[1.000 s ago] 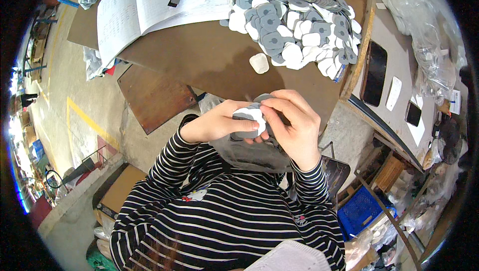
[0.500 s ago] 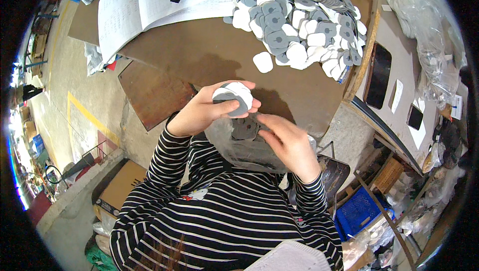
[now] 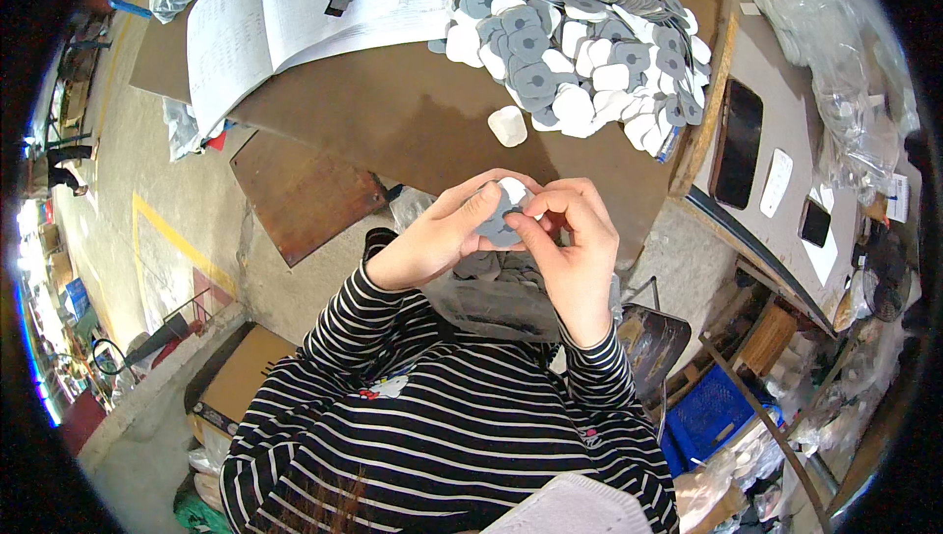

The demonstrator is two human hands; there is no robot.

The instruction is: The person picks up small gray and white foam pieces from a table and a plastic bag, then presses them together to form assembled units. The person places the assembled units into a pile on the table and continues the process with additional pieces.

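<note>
My left hand [image 3: 437,237] is closed around a small stack of flat rounded pads [image 3: 499,225], grey and white, held above my lap. The thumb and index finger of my right hand [image 3: 578,251] pinch a grey pad at the stack's near right side; its other fingers are curled behind. Beneath both hands, a clear plastic bag [image 3: 496,313] on my lap has grey pads [image 3: 501,267] inside. Across the table lies a big heap of grey and white pads [image 3: 575,53], the grey ones with a small dark keyhole-like mark. One white pad [image 3: 508,126] lies apart, nearer me.
The brown table [image 3: 363,92] bears an open notebook [image 3: 231,48] with a strap-like item on it. On the side surface at right are a dark phone [image 3: 737,146], a smaller dark device [image 3: 815,223] and plastic wrap [image 3: 815,23]. A blue crate [image 3: 707,416] stands low at right.
My right hand has risen from the bag up to the stack and now pinches a grey pad there. My left hand has moved slightly right and tilted the stack. The view has shifted a little.
</note>
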